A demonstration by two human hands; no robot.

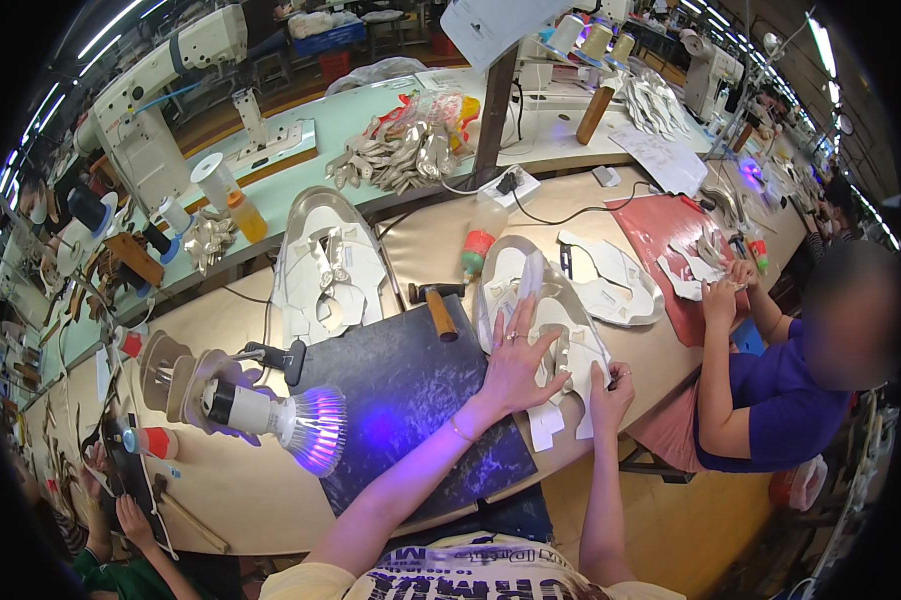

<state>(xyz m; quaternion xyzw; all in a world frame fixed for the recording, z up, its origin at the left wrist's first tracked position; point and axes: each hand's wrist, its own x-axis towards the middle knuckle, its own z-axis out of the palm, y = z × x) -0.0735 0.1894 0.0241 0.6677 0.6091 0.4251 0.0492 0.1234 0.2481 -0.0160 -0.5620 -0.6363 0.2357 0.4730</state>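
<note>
My left hand lies flat with fingers spread on white cut-out shoe pieces stacked in a clear shoe-shaped tray at the right edge of a dark work mat. My right hand pinches the edge of a white piece at the tray's near end. A wooden-handled hammer lies on the mat just left of my left hand.
A second clear tray of white pieces lies left of the hammer. A purple-lit lamp points at the mat. A glue bottle stands behind. A seated person in a blue top handles white pieces on a red mat to the right.
</note>
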